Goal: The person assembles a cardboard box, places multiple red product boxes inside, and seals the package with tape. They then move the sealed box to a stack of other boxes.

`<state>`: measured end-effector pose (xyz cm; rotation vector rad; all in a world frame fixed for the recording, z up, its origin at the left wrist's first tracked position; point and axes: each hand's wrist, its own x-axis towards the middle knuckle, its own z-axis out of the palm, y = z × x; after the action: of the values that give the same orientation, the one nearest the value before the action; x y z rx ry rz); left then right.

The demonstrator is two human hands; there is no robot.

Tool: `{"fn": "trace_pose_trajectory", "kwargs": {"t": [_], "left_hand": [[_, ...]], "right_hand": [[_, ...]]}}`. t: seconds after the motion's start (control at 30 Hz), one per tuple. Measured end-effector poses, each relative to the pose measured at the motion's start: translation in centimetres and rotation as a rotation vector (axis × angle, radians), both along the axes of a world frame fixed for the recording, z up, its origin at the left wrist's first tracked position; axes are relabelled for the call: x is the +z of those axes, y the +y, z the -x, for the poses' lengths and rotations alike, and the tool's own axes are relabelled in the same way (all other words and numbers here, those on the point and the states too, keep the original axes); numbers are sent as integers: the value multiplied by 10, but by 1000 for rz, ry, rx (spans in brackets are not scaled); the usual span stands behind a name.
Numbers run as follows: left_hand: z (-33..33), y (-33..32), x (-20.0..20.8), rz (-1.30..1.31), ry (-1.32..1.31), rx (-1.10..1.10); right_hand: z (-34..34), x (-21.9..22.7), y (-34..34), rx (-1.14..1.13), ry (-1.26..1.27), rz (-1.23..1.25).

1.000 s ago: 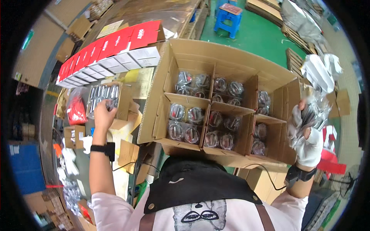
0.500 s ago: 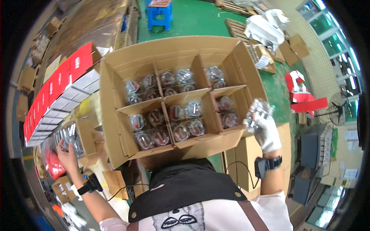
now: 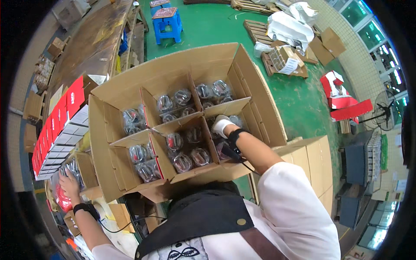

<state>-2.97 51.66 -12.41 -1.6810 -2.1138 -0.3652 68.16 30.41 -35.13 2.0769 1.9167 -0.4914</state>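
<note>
A large brown carton (image 3: 102, 147) stands before me, split by cardboard dividers into several compartments. Clear-wrapped round parts (image 3: 182, 163) with dark and red bits inside sit in them. My right hand (image 3: 222, 125), in a white glove, is down inside the near right compartment. Its fingers are hidden among the wrapped parts, so I cannot tell whether it holds one. At the far left, my bare left hand (image 3: 69, 185) rests on more wrapped parts (image 3: 74, 169) in a small open carton (image 3: 87, 169), its fingers stretched out over them.
Red and white boxes (image 3: 65, 113) stand in a row at the left, beside a long wooden table (image 3: 93, 39). A red plastic bag (image 3: 63, 200) lies beside my left hand. Brown cartons (image 3: 314, 162) stand at the right. Beyond are blue stools (image 3: 167, 27), pallets and a fan (image 3: 383, 112).
My right hand has swung left, from outside the large carton with a wrapped part into the near right compartment. My left hand stays at the small carton. The view has shifted.
</note>
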Motion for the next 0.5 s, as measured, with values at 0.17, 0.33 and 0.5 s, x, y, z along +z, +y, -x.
{"fn": "trace_pose_trajectory", "kwargs": {"t": [0.17, 0.33, 0.5], "left_hand": [[20, -61, 56, -220, 8, 25], [-249, -203, 117, 147, -775, -776], [-311, -232, 70, 553, -601, -1044]], "right_hand": [[79, 148, 3, -636, 245, 82], [76, 106, -13, -657, 230, -135], [47, 149, -35, -930, 725, -124]]}}
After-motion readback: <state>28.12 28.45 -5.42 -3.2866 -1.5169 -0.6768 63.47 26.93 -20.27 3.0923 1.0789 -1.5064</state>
